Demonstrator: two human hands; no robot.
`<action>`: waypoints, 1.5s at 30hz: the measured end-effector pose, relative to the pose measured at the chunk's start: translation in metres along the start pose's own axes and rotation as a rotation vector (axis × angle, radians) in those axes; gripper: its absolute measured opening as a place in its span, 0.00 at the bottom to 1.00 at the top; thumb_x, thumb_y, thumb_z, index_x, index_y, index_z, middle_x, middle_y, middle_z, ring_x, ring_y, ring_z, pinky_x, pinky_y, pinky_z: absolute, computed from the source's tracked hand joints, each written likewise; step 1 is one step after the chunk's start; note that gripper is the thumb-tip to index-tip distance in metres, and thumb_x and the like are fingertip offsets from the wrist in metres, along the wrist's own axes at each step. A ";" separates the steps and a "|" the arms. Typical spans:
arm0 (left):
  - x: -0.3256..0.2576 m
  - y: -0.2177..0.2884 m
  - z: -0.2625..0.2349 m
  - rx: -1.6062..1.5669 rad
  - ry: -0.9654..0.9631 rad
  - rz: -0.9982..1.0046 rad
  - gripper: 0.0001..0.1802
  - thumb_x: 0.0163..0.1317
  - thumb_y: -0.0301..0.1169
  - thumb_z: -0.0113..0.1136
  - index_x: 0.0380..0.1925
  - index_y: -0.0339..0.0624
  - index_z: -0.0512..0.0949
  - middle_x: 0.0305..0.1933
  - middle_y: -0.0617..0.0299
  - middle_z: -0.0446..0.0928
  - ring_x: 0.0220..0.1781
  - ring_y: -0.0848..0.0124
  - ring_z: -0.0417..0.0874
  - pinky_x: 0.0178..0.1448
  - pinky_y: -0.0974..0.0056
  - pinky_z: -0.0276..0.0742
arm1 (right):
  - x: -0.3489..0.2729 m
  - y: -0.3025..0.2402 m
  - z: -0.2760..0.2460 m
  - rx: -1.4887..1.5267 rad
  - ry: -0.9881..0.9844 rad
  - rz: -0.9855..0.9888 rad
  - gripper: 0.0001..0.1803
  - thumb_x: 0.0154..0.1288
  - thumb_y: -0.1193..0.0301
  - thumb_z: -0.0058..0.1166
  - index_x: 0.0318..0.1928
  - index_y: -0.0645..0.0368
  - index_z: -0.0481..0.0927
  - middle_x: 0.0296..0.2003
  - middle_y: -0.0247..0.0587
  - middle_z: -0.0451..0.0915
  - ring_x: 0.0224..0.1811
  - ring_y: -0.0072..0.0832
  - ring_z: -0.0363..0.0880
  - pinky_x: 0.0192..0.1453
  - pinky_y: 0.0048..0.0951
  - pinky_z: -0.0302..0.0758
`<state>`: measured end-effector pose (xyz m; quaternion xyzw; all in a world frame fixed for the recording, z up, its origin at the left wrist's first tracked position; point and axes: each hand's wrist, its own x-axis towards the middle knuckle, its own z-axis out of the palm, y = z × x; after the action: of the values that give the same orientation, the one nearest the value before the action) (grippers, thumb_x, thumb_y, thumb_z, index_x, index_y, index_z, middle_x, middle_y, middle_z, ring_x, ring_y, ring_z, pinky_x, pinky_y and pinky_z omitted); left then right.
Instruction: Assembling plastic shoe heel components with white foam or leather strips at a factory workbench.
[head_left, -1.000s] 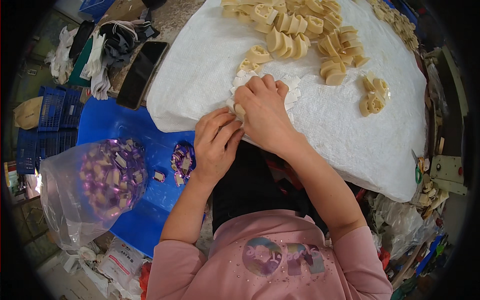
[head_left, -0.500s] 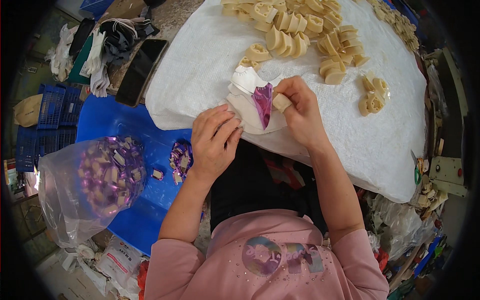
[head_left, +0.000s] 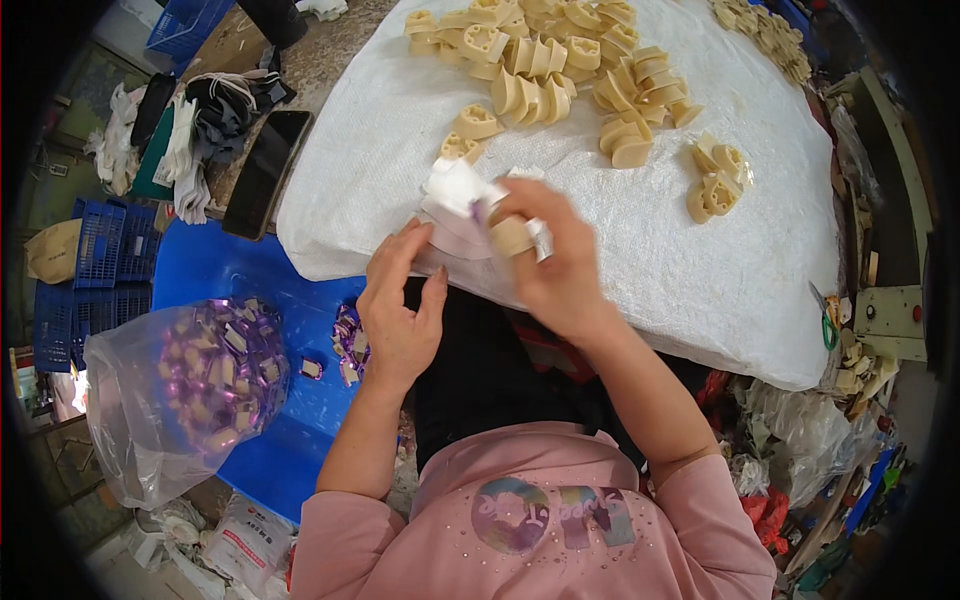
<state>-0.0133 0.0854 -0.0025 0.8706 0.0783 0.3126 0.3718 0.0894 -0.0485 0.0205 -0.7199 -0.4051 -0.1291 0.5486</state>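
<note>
My right hand point(head_left: 565, 265), a little blurred, pinches a beige shoe heel point(head_left: 512, 238) above the front edge of the white-covered work surface point(head_left: 690, 270). A shiny purple film piece point(head_left: 479, 212), mostly hidden and smeared by motion, shows beside the heel; whether it is stuck on I cannot tell. White cut sheets point(head_left: 458, 186) and paler backing sheets point(head_left: 455, 236) lie under and left of that hand. With thumb and fingers apart, my left hand point(head_left: 395, 310) holds nothing, its fingertips by the sheets' left edge. Two loose heels point(head_left: 474, 122) sit just beyond the sheets.
Many bare heels point(head_left: 545, 90) are heaped at the far side, a few more point(head_left: 717, 185) at right. Left stands a blue tub point(head_left: 300, 260) with a clear bag point(head_left: 120, 400) of purple-covered heels. A phone point(head_left: 268, 172), scissors point(head_left: 829, 325) and gloves point(head_left: 180, 140) lie around.
My right hand has moved left with the heel, over the sheets, and turned. The purple film, flat and plain before, is now mostly covered. My left hand has drawn back from the sheets, fingers wider apart.
</note>
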 end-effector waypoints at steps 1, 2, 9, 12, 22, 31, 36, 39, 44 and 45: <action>0.002 0.007 0.001 -0.085 0.034 -0.063 0.21 0.50 0.17 0.56 0.48 0.37 0.76 0.45 0.52 0.77 0.53 0.59 0.77 0.56 0.63 0.69 | -0.005 0.002 0.003 -0.001 0.003 -0.003 0.27 0.48 0.87 0.48 0.53 0.60 0.70 0.34 0.46 0.76 0.38 0.45 0.73 0.44 0.37 0.71; 0.005 0.012 0.001 -0.171 0.068 -0.126 0.23 0.51 0.17 0.53 0.51 0.37 0.74 0.45 0.52 0.76 0.51 0.60 0.77 0.56 0.64 0.69 | -0.010 0.001 0.005 0.013 -0.077 0.087 0.24 0.52 0.86 0.49 0.52 0.62 0.70 0.35 0.46 0.77 0.39 0.42 0.76 0.45 0.35 0.72; 0.036 0.014 -0.007 -0.097 -0.246 -0.139 0.23 0.49 0.13 0.55 0.48 0.40 0.75 0.46 0.53 0.73 0.48 0.58 0.73 0.53 0.62 0.69 | -0.007 0.000 0.011 -0.014 -0.143 0.079 0.22 0.51 0.87 0.50 0.50 0.62 0.71 0.34 0.44 0.79 0.40 0.39 0.77 0.46 0.34 0.74; 0.039 0.003 -0.002 -0.196 -0.271 -0.152 0.20 0.47 0.11 0.55 0.41 0.39 0.77 0.41 0.55 0.74 0.44 0.62 0.75 0.46 0.65 0.72 | -0.006 0.000 0.006 -0.012 -0.142 0.086 0.24 0.47 0.89 0.48 0.48 0.62 0.72 0.32 0.44 0.78 0.38 0.38 0.76 0.46 0.33 0.73; 0.036 -0.015 0.005 -0.299 -0.239 -0.041 0.16 0.41 0.06 0.48 0.27 0.35 0.75 0.33 0.59 0.76 0.37 0.66 0.77 0.41 0.68 0.72 | -0.011 0.012 -0.060 0.511 0.544 0.307 0.18 0.64 0.81 0.49 0.53 0.57 0.65 0.37 0.39 0.75 0.39 0.28 0.75 0.47 0.32 0.73; 0.050 -0.007 -0.013 0.050 -0.095 0.055 0.22 0.44 0.09 0.42 0.37 0.36 0.77 0.40 0.51 0.73 0.46 0.57 0.73 0.51 0.59 0.68 | -0.021 -0.006 -0.101 0.093 0.382 0.259 0.17 0.60 0.85 0.50 0.50 0.63 0.72 0.38 0.38 0.77 0.40 0.24 0.76 0.48 0.23 0.71; 0.051 0.029 -0.004 0.258 -0.069 0.134 0.20 0.48 0.16 0.41 0.40 0.37 0.78 0.49 0.49 0.69 0.55 0.55 0.68 0.59 0.58 0.63 | -0.025 -0.012 -0.093 0.027 0.249 0.171 0.18 0.51 0.88 0.50 0.44 0.61 0.75 0.30 0.44 0.76 0.34 0.34 0.76 0.40 0.30 0.71; 0.052 0.026 -0.007 0.384 -0.098 0.093 0.21 0.47 0.16 0.41 0.40 0.37 0.79 0.49 0.50 0.69 0.55 0.55 0.68 0.60 0.57 0.63 | -0.026 -0.012 -0.096 -0.026 0.143 0.105 0.22 0.46 0.90 0.51 0.44 0.59 0.75 0.31 0.43 0.76 0.33 0.37 0.75 0.37 0.31 0.70; 0.044 -0.004 -0.030 0.551 -0.101 -0.005 0.21 0.48 0.16 0.40 0.40 0.36 0.79 0.50 0.50 0.72 0.56 0.56 0.71 0.61 0.58 0.64 | -0.030 -0.011 -0.101 -0.036 0.145 0.161 0.24 0.42 0.90 0.50 0.43 0.60 0.75 0.30 0.43 0.76 0.33 0.40 0.73 0.35 0.33 0.69; 0.043 0.001 -0.032 0.556 -0.102 -0.003 0.21 0.48 0.16 0.40 0.40 0.36 0.79 0.50 0.50 0.72 0.56 0.56 0.71 0.61 0.58 0.64 | -0.029 -0.010 -0.098 -0.020 0.149 0.156 0.24 0.41 0.90 0.50 0.43 0.59 0.75 0.30 0.43 0.76 0.32 0.40 0.73 0.35 0.34 0.69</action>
<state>0.0014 0.1194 0.0359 0.9536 0.1435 0.2346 0.1225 0.0890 -0.1485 0.0455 -0.7430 -0.3046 -0.1432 0.5784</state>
